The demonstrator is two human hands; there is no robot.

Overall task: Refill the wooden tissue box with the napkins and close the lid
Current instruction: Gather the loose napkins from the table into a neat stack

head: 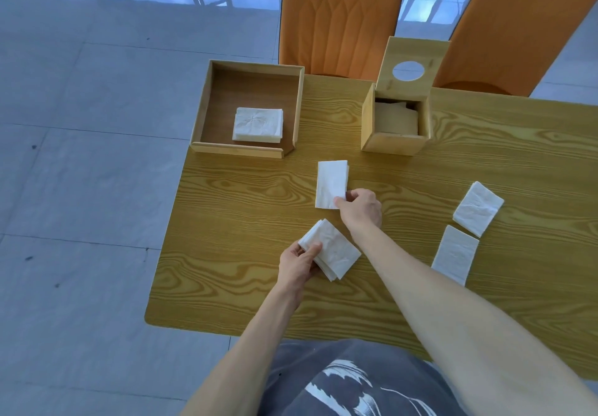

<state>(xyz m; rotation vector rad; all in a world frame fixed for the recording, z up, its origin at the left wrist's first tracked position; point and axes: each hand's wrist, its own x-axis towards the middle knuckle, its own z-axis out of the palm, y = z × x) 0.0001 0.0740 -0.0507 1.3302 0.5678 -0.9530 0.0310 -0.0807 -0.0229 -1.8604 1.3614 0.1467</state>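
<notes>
The wooden tissue box (391, 143) stands at the table's far right, its lid (411, 56) with a round hole tipped up and back. Some napkins lie inside it. My left hand (299, 263) holds a small stack of folded white napkins (333, 250) just above the table. My right hand (360, 208) pinches the near right corner of another folded napkin (331, 182) that lies on the table in front of the box. Two more napkins (478, 208) (454, 253) lie at the right.
A shallow open wooden tray (249, 151) at the far left of the table holds a stack of white napkins (258, 124). Two orange chairs (343, 17) stand behind the table. The wooden table (226, 221) ends close on the left, over grey floor tiles.
</notes>
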